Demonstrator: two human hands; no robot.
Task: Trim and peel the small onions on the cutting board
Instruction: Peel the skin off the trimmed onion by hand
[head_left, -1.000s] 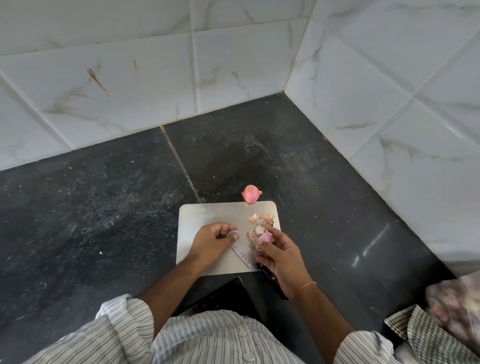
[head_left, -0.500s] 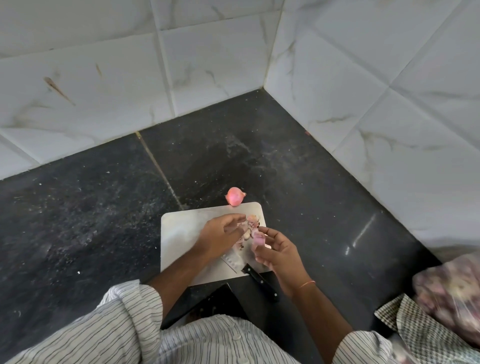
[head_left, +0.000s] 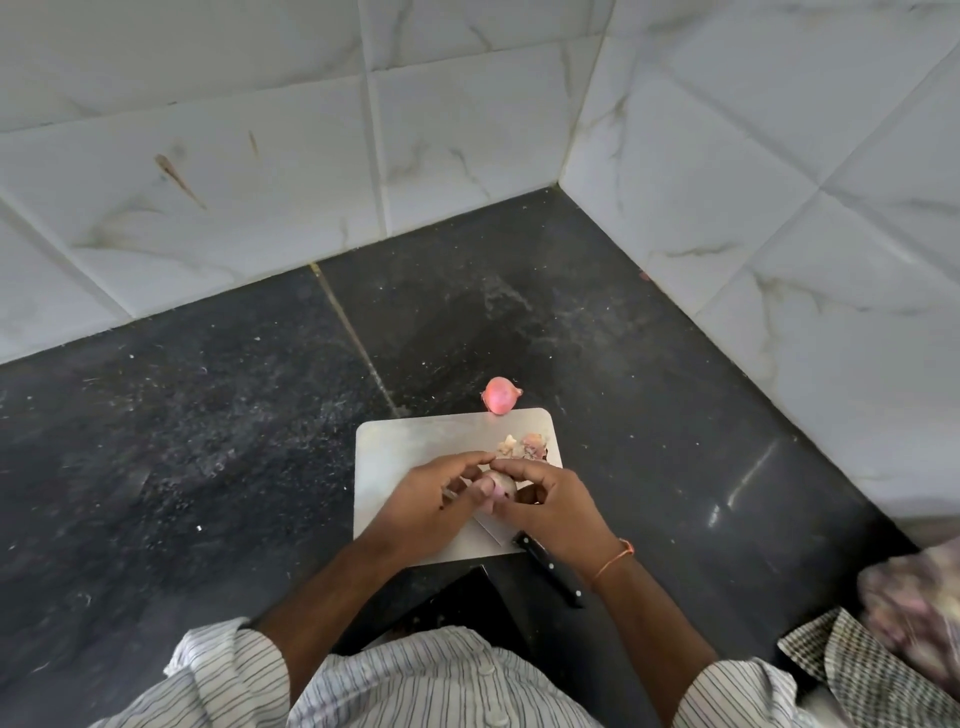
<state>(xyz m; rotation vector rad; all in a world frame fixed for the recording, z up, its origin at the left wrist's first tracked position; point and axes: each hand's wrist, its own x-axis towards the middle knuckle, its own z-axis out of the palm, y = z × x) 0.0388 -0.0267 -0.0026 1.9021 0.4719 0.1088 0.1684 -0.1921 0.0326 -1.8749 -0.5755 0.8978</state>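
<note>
While both hands meet over the pale rectangular cutting board (head_left: 410, 441), the left hand (head_left: 426, 499) and right hand (head_left: 556, 501) pinch one small pale-purple onion (head_left: 501, 486) between curled fingertips above the board's near right part. Loose papery peel scraps (head_left: 524, 446) lie just beyond. A pink unpeeled onion (head_left: 500, 395) touches the board's far edge. A black-handled knife (head_left: 545, 569) lies beside the right wrist, blade on the board.

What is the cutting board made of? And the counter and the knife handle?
The cutting board looks like brushed steel: pale grey, thin, with a dull sheen, though it could be plastic. The counter seems polished dark stone, speckled and reflecting light. The knife handle looks like black plastic with small pale rivets, but wood painted black can't be ruled out.
</note>
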